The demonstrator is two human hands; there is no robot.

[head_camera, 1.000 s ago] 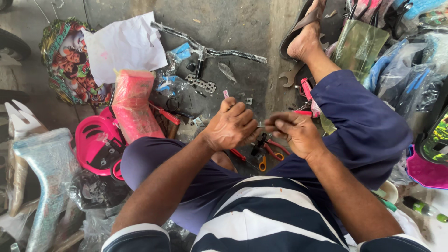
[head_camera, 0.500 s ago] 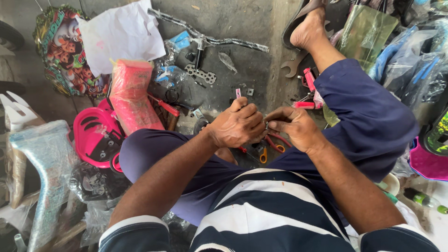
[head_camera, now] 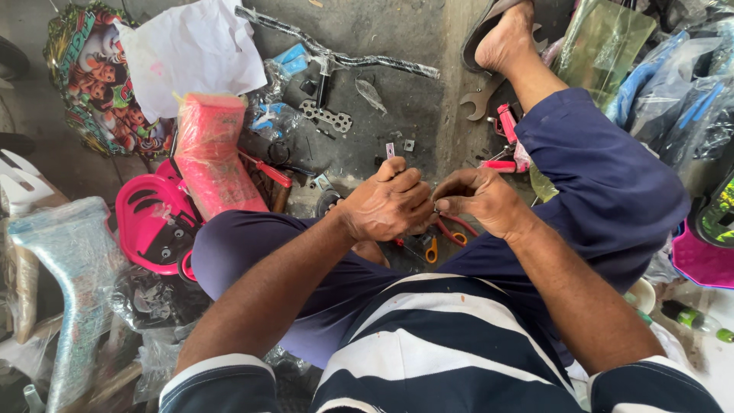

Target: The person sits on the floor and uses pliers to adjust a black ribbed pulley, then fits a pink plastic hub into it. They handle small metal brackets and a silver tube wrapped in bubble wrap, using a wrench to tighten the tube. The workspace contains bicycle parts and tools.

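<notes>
I sit cross-legged on a concrete floor in blue trousers and a striped shirt. My left hand (head_camera: 391, 200) is closed in a fist around a small tool whose pink tip (head_camera: 391, 149) pokes up above my fingers. My right hand (head_camera: 480, 200) meets it, fingertips pinched on a tiny part I cannot make out. The two hands touch above my lap. Red-handled pliers (head_camera: 453, 229) and an orange-handled tool (head_camera: 431, 249) lie on the floor just below my hands.
A wrapped handlebar (head_camera: 344, 55), a perforated metal plate (head_camera: 327, 116), a spanner (head_camera: 480, 103) and a red-handled tool (head_camera: 267, 171) lie ahead. Pink plastic parts (head_camera: 157, 222) and a wrapped pink piece (head_camera: 212, 157) sit left. Plastic bags (head_camera: 673, 84) crowd the right.
My hands have stayed together and turned slightly; the pink tip still sticks up from the left fist. The view has shifted a little.
</notes>
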